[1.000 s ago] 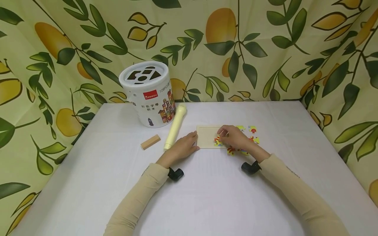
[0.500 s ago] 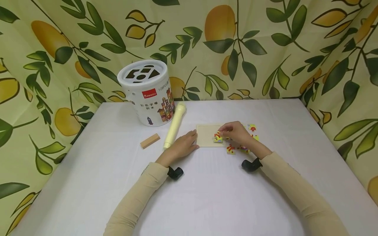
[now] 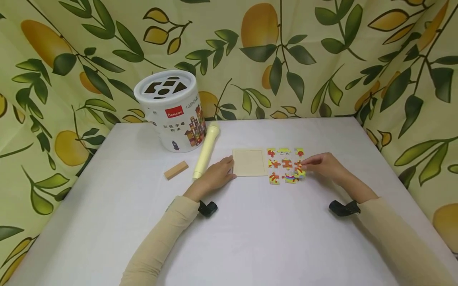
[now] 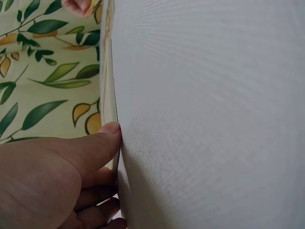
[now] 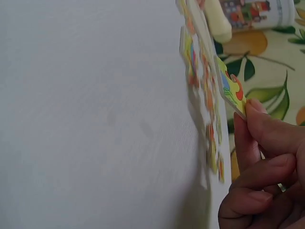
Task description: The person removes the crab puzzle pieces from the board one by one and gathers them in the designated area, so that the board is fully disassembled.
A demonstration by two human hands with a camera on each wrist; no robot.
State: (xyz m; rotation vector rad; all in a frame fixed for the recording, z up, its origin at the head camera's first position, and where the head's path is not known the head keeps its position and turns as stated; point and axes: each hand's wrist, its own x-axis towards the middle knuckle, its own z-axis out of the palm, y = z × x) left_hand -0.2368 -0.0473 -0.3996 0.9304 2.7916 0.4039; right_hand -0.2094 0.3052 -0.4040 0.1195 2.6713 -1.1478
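My left hand (image 3: pixel 214 174) holds the left edge of a pale wooden puzzle tray (image 3: pixel 249 163); the thumb (image 4: pixel 102 140) lies along its near side in the left wrist view. The tray's recessed middle shows bare wood. To the right, my right hand (image 3: pixel 327 167) pinches a yellow, red and blue jigsaw piece (image 5: pixel 231 88) between thumb and forefinger. That piece is tilted, raised above the table in the right wrist view, and overlaps the right-hand pieces in the head view. Several jigsaw pieces (image 3: pixel 287 163) lie in loose rows just right of the tray.
A white block bucket (image 3: pixel 171 115) with a shape-hole lid stands at the back left. Beside it lies a cream tube-like stick (image 3: pixel 205 153), close to the left hand. A small wooden block (image 3: pixel 176 170) sits further left. A leaf-print curtain (image 3: pixel 229 59) hangs behind the table.
My right hand has moved right, from over the tray to beyond the loose pieces, carrying the pinched jigsaw piece off the tray. The left hand stays at the tray's edge. The head view shifts slightly.
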